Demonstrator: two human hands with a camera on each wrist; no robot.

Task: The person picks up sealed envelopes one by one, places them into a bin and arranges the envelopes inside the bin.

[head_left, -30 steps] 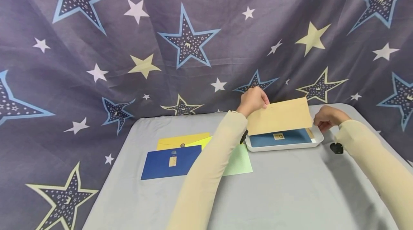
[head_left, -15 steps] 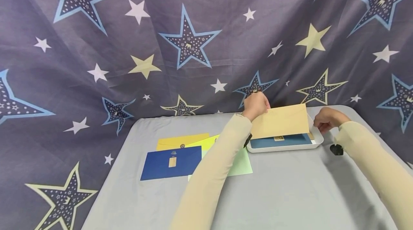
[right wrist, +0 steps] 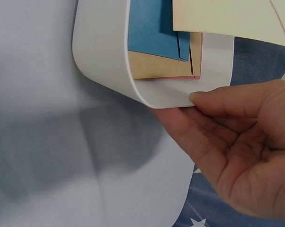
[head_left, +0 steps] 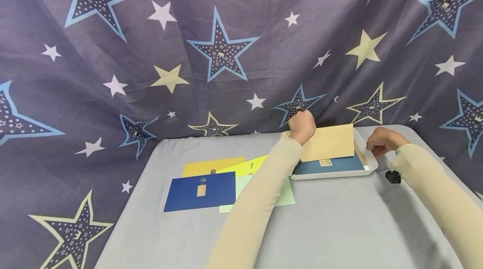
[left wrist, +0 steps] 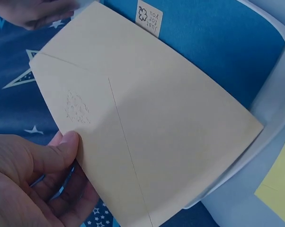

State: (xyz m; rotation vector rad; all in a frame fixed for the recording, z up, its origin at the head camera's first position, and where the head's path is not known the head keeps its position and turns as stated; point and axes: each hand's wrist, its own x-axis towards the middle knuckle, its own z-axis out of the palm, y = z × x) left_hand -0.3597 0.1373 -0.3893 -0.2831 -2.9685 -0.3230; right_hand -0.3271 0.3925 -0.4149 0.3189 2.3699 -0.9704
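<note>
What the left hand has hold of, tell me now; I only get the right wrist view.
Observer: The left hand pinches the edge of a tan envelope.
Operator: Read me any sticker on the blue envelope in the tray.
Observer: The sticker reads "just for you".
Operator: Now report the table to the left of the tray.
Observer: A dark blue envelope lies there, partly over a yellow envelope and a pale green envelope.
</note>
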